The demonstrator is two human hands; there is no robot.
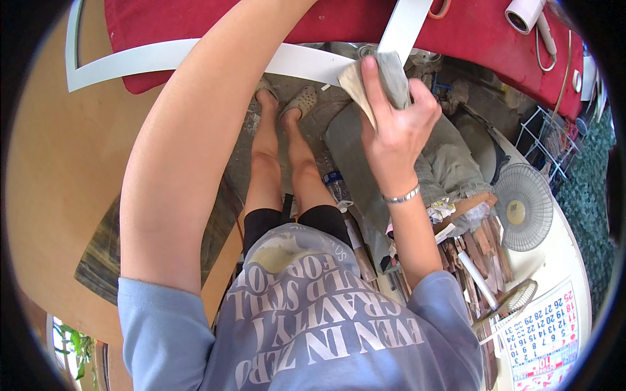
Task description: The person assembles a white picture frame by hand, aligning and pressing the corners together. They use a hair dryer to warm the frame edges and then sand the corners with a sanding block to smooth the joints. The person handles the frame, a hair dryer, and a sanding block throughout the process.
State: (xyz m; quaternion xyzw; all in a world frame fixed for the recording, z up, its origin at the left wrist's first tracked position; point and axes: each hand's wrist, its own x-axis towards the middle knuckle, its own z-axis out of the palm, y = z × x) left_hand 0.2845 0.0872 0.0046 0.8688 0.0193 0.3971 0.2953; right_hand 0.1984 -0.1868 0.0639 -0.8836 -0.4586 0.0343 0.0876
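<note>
My right hand (398, 124) is closed around a sanding block (393, 79), a grey block with a folded beige sheet that looks like sandpaper. Its index finger lies along the top. The block rests at the corner of a white frame (313, 60), where a long curved strip meets a straight one. The frame lies along the near edge of a table covered in red cloth (261, 26), with one end reaching out past the left side. My left arm (189, 130) stretches up across the frame and leaves the picture at the top, so its hand is out of sight.
On the red cloth at far right lies a pinkish-white cylindrical tool (521, 14) with a cord. A grey fan (521, 207), wood offcuts (486, 251) and a wire rack (548, 140) stand to my right. A large tan panel (59, 195) fills the left. A plastic bottle (336, 186) lies beside my legs.
</note>
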